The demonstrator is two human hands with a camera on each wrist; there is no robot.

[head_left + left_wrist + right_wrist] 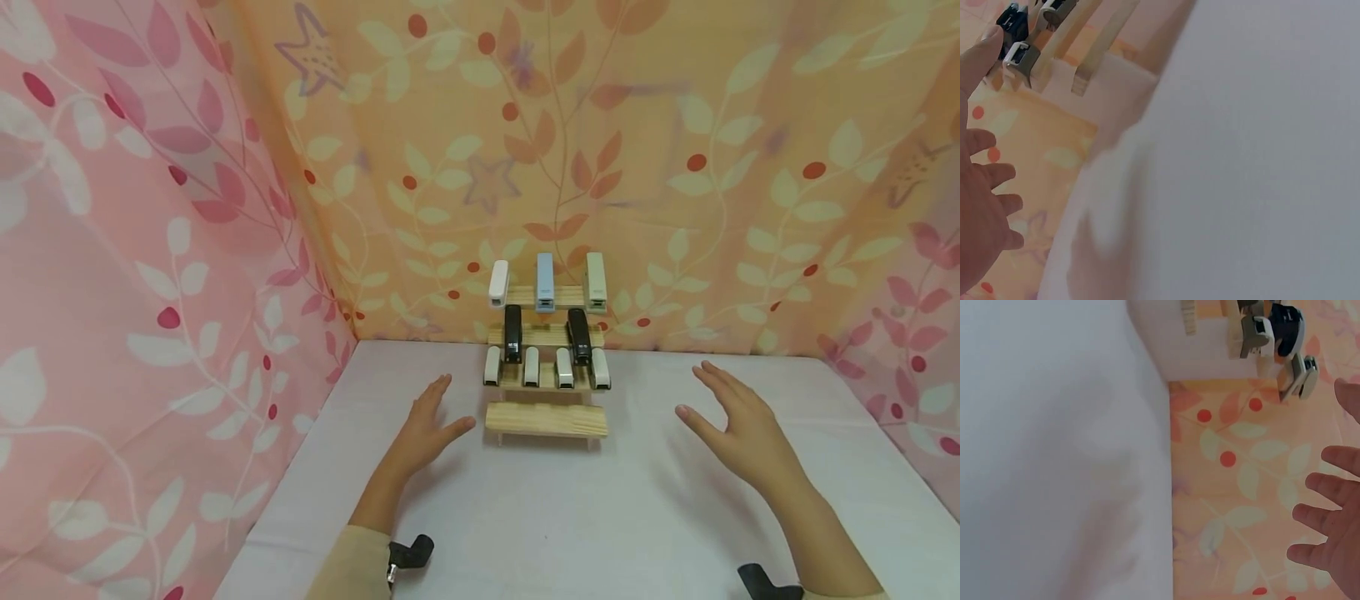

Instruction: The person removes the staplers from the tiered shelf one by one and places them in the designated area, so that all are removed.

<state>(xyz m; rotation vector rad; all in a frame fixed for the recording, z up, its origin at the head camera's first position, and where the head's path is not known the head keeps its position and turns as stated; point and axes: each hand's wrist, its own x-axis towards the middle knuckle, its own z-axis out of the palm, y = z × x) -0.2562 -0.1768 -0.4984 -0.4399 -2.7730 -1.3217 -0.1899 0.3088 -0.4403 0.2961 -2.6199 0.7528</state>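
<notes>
A stepped wooden rack point(546, 419) stands at the back of the table, its lowest tier bare. On its top tier sit a white stapler point(498, 283), a blue stapler point(545, 282) and a green stapler point(596, 282). Two black staplers, one on the left point(513, 333) and one on the right point(579, 336), occupy the tier below. Several small white staplers point(532, 367) line the tier under those. My left hand point(427, 432) hovers left of the rack, fingers extended, touching nothing. Farther off to the right, my right hand point(742, 425) is likewise held up with spread fingers and holds nothing.
A white cloth covers the table point(547, 517). Behind the rack hangs a yellow floral curtain point(637, 167), and a pink floral curtain point(112, 292) closes the left side. A black wrist mount is on each forearm.
</notes>
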